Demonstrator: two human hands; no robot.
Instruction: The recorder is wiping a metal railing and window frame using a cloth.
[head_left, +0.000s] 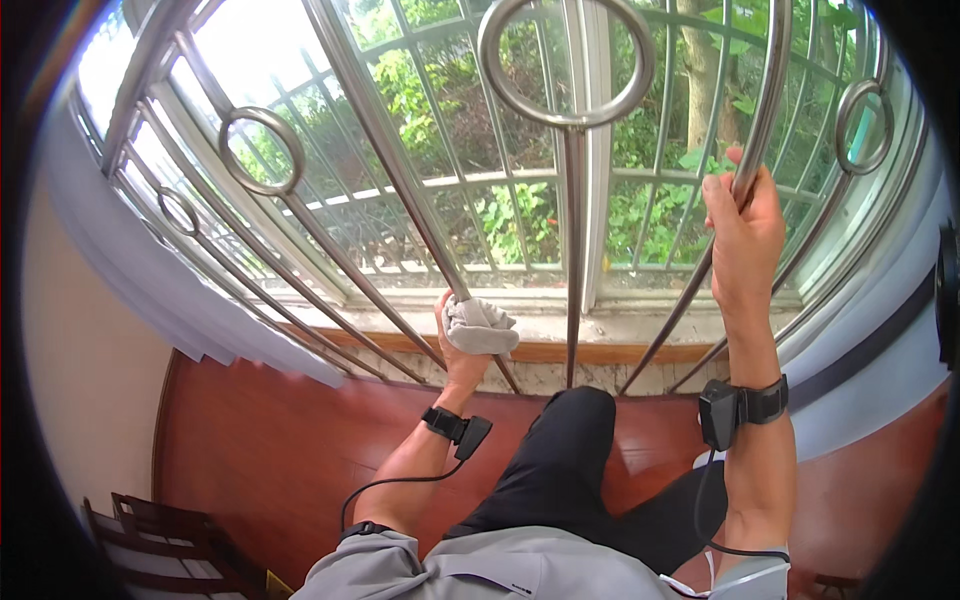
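Observation:
A grey cloth (480, 326) is wrapped around a metal bar (390, 169) of the window grille, low down above the sill. My left hand (461, 356) grips the cloth against that bar, its fingers partly hidden behind the cloth. Farther right, my right hand (746, 225) is closed around another upright metal bar (772, 82), higher up than the left. Between the two hands stands a bar topped by a large metal ring (566, 120). Both wrists wear black straps with small devices and cables.
Behind the grille are a window sill (540, 326) and an outer lattice. Pale curtains (187, 277) hang at both sides. A dark wooden chair (161, 547) stands at the lower left on the reddish floor (285, 442). More ringed bars flank the hands.

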